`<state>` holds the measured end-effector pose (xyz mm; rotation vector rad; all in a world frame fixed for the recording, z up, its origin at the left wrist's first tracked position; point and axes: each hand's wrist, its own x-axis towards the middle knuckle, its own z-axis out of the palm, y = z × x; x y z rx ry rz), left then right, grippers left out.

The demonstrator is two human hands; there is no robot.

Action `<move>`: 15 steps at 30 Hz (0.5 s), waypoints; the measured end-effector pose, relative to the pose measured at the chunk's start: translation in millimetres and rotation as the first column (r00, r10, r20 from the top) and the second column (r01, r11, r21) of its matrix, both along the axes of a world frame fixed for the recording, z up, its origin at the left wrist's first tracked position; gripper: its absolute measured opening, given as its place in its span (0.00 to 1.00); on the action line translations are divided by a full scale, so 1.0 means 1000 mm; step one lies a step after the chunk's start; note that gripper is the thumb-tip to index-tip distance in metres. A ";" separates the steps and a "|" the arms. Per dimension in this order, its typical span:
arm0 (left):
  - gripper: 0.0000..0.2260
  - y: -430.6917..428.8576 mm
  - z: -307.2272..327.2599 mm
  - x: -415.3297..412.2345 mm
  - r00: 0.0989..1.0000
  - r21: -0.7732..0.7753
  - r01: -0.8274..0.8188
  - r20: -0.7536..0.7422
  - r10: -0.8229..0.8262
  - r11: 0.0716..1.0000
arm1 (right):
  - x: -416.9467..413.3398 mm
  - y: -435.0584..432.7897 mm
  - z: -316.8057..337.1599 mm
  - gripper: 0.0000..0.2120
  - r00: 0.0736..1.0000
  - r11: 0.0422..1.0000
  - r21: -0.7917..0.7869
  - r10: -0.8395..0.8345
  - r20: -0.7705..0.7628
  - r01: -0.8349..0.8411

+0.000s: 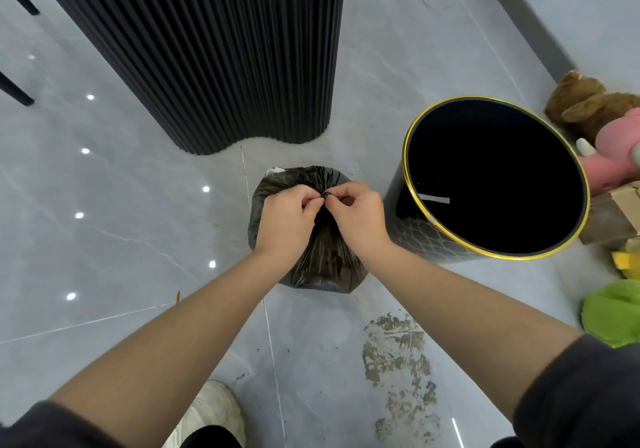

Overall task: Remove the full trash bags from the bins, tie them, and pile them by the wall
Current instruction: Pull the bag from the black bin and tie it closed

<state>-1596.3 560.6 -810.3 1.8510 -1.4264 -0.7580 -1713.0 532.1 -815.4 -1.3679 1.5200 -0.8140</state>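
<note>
A full black trash bag point(320, 257) sits on the grey tile floor in the middle of the view. My left hand point(287, 217) and my right hand point(360, 215) meet over its top, each pinching the gathered neck of the bag between thumb and fingers. To the right stands a round black bin point(433, 240) with a gold rim; its inside is dark and holds no bag.
A tall black fluted column point(214, 53) stands just behind the bag. Plush toys point(588, 105), a cardboard box point(616, 212) and a green thing point(613, 316) crowd the right wall. A dirty smear point(398, 354) marks the floor near my white shoe point(211, 409).
</note>
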 end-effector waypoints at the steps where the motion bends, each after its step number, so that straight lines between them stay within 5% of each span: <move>1: 0.06 0.000 0.001 -0.001 1.000 0.006 0.002 0.013 -0.002 1.000 | 0.001 0.001 0.000 0.03 1.000 1.000 0.007 -0.011 0.008 0.011; 6: 0.04 -0.002 0.000 0.006 0.999 0.033 0.018 0.037 -0.019 0.999 | 0.000 0.003 0.004 0.02 0.998 0.993 0.109 0.031 0.047 -0.036; 12: 0.04 -0.009 0.000 0.019 0.992 0.128 0.124 0.001 -0.125 0.984 | -0.008 0.001 0.011 0.09 0.949 0.884 0.435 0.029 0.315 -0.171; 15: 0.04 -0.007 -0.002 0.017 0.991 0.152 0.130 -0.061 -0.122 0.980 | -0.012 0.000 0.007 0.05 0.962 0.859 0.485 0.030 0.271 -0.163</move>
